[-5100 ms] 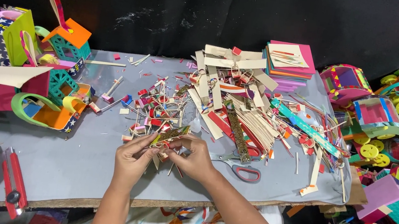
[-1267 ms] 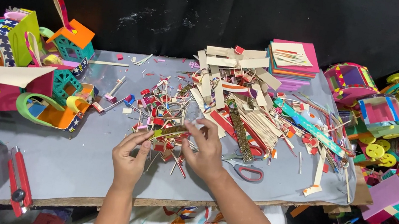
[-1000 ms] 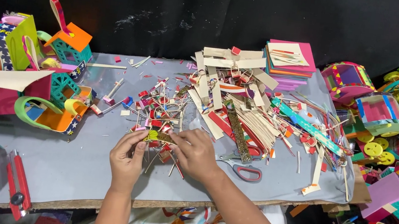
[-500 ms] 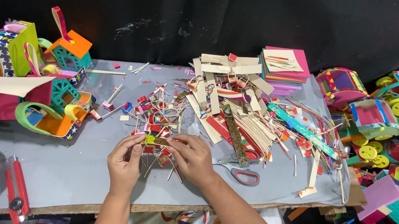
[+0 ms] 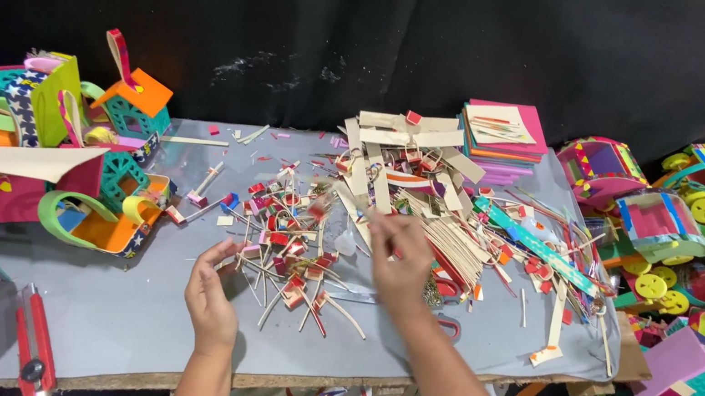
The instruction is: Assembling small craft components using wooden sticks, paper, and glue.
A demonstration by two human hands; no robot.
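Head view looks down on a grey sheet-covered desk (image 5: 120, 349) strewn with craft scraps. The left hand (image 5: 212, 298) rests near the front of a heap of small red-and-cream foam pieces on thin cream sticks (image 5: 291, 245), its fingers loosely curled and slightly apart; whether anything is pinched between them cannot be told. The right hand (image 5: 398, 264) is lifted over the desk between that heap and a larger pile of long cream cardboard strips (image 5: 427, 190). It is blurred, its fingers drawn narrow together, and a thin pale strip may be at the fingertips, though the blur leaves that unsure.

As a judgement, the work looks well along but far from finished. Many built pieces stand around the edges: an orange-and-teal foam house with a red handle (image 5: 131, 103) and a pink foam box (image 5: 4, 195) at the left, bright foam toy cars with yellow wheels (image 5: 687, 236) crowded at the right. Yet the middle of the desk holds plenty of loose stock: the stick pieces lie scattered and unsorted, the strips are unbundled, and a stack of coloured foam sheets (image 5: 508, 137) waits at the back. A red-handled cutter knife (image 5: 33, 346) lies at the front left corner, well apart from both hands.
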